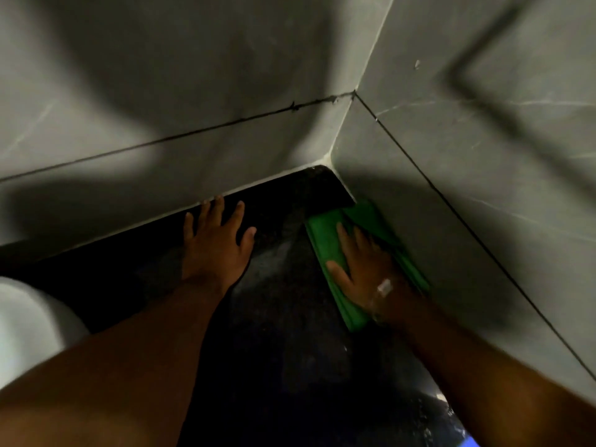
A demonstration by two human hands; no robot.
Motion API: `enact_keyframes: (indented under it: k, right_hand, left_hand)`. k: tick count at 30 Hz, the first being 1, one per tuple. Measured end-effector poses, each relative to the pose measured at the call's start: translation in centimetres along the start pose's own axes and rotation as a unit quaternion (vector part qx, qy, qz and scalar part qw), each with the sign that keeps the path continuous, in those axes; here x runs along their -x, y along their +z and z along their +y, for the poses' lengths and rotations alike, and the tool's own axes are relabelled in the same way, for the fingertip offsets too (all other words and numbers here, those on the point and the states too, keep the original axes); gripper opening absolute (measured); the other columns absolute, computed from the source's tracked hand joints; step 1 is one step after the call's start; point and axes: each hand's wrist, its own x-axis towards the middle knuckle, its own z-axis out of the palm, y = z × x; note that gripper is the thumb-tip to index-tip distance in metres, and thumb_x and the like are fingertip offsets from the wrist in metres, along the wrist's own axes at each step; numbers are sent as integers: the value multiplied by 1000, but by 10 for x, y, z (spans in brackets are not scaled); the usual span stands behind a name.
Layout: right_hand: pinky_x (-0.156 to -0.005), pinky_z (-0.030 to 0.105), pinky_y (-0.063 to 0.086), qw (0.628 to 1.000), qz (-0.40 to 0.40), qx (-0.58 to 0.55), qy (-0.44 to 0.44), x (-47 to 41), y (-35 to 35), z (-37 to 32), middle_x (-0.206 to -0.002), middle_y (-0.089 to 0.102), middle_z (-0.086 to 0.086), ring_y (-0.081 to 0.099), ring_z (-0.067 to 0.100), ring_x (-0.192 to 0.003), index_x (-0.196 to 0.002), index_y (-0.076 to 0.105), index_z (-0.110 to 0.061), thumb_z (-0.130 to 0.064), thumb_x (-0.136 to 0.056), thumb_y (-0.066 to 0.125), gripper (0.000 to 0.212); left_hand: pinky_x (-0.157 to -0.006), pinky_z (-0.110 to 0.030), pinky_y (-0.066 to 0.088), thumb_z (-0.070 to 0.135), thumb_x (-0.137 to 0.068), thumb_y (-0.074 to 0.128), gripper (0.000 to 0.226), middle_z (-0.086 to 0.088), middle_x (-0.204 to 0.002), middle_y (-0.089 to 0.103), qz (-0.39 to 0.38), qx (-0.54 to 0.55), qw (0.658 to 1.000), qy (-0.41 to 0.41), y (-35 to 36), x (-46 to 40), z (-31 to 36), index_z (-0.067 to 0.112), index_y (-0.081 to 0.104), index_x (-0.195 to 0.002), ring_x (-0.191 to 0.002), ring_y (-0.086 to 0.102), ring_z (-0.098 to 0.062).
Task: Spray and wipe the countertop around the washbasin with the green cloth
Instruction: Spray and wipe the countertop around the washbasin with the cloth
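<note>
Green cloth: the folded green cloth (325, 243) lies flat on the dark countertop (283, 285), right of centre in the frame, its far edge tucked against the right wall (467, 156) near the corner.
Right hand: the right hand (364, 266) lies palm-down on the cloth, fingers spread and flat, pressing rather than pinching; something pale and shiny sits at its wrist, too blurred to name.
Left hand: the left hand (216, 240) is splayed on the bare countertop at centre frame, empty, fingertips near the back wall (161, 91); it looks like a brace.
Step in hand: wiping, by my reading; no spray bottle is in view.
Doing it well: keep the palm flat and the weight even, and run the cloth's edge along the wall seam so the corner strip at upper centre gets covered.
Surface: a faint pale sheen shows between the hands, possibly wet; I cannot tell for sure.
Washbasin: the white washbasin (29, 321) curves in at lower left, well apart from the cloth.
In the way: the two walls pinch the corner, and the braced left hand covers a patch that needs wiping too.
</note>
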Motion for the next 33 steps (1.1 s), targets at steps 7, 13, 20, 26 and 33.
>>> enact_keyframes:
  k: [7, 13, 20, 26, 33]
  right_hand:
    - [-116, 46, 22, 995, -88, 36, 27, 120, 3, 40, -160, 10, 18, 19, 36, -144, -149, -9, -26, -67, -84, 17, 81]
    - [-113, 49, 27, 1000, -21, 11, 3, 48, 6, 25, -158, 15, 21, 28, 42, -139, -152, 3, -23, -58, -90, 36, 78]
    - [-118, 45, 6, 998, -21, -5, -55, 76, 4, 35, -160, 6, 21, 6, 42, -145, -151, 14, -16, -46, -94, 42, 70]
    - [-117, 42, 13, 997, -58, -23, -55, 224, 22, 85, -161, 5, 17, 17, 40, -144, -151, 6, -22, -50, -93, 27, 67]
    - [-109, 47, 27, 999, -46, -10, -21, 208, 28, 78, -161, 6, 14, 25, 39, -139, -151, 1, -26, -49, -94, 32, 69]
  left_hand:
    - [-120, -59, 6, 59, -94, 30, 65, -15, -161, 23, -5, -11, 1000, 13, 7, -3, -5, 27, 29, -150, -150, 14, -33]
    - [-117, -63, 0, 59, -95, 32, 67, -15, -162, 21, 17, -35, 999, -4, 0, 42, 26, 22, 28, -151, -149, 14, -38]
    - [-117, -62, 9, 57, -94, 40, 66, -17, -160, 24, 6, -55, 997, -53, 9, 208, 42, 25, 32, -151, -148, 21, -37]
    - [-118, -62, 7, 64, -92, 35, 70, -19, -162, 17, 21, -65, 989, -131, 25, 245, 58, 29, 24, -152, -149, 14, -38]
    - [-118, -60, 6, 72, -89, 12, 73, -17, -164, 9, 4, -87, 986, -143, 33, 237, 52, 36, 11, -152, -151, 8, -35]
